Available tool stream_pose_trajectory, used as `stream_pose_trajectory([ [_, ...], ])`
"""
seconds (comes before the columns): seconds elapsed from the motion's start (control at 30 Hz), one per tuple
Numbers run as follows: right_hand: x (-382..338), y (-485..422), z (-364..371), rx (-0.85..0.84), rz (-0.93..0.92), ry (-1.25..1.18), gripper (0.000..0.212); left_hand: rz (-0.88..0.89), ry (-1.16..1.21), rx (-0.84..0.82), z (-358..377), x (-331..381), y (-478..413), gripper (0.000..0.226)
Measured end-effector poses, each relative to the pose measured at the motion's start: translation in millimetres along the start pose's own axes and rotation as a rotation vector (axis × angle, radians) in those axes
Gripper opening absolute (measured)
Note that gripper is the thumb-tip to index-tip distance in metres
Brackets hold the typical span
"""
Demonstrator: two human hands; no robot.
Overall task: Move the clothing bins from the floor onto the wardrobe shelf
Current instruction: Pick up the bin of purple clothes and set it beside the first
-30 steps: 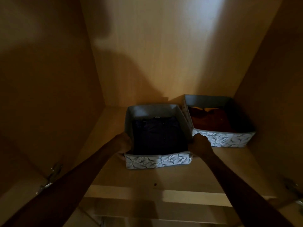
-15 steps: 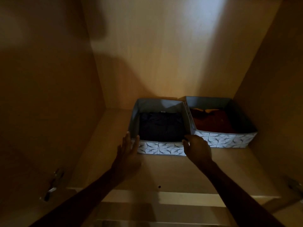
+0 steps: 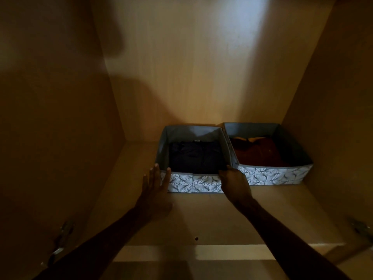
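Two grey fabric bins with a white leaf pattern stand side by side at the back of the wooden wardrobe shelf. The left bin holds folded dark navy clothing. The right bin holds folded rust-brown clothing and touches the left one. My left hand is flat with fingers spread, its fingertips against the left bin's front left corner. My right hand rests on that bin's front right corner, fingers curled over the rim.
The wardrobe's left wall, right wall and back panel enclose the shelf. Bare shelf lies left of the bins. Metal hinges sit on the left and right walls near the front.
The left bin has slid from the shelf's front to the back beside the right bin. My left hand let go of its side and spread flat; my right hand stayed at the front corner.
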State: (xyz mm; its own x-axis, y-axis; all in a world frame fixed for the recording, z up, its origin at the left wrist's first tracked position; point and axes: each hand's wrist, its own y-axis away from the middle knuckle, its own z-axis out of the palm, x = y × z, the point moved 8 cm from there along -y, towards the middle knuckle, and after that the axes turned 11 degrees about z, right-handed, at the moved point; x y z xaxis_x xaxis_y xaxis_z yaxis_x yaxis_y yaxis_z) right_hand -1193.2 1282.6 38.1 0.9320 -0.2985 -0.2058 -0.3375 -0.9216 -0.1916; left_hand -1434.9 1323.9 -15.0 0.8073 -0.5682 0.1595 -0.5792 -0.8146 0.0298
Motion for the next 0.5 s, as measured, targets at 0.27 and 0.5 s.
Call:
stream_pose_trajectory([
  [0.27,1,-33,3,0.006,0.009,-0.001,0.019,0.009,0.035,-0.048,-10,2,-24,0.116],
  [0.5,5,-43,6,0.031,-0.013,-0.038,0.017,0.016,0.054,-0.017,-10,1,-27,0.114],
])
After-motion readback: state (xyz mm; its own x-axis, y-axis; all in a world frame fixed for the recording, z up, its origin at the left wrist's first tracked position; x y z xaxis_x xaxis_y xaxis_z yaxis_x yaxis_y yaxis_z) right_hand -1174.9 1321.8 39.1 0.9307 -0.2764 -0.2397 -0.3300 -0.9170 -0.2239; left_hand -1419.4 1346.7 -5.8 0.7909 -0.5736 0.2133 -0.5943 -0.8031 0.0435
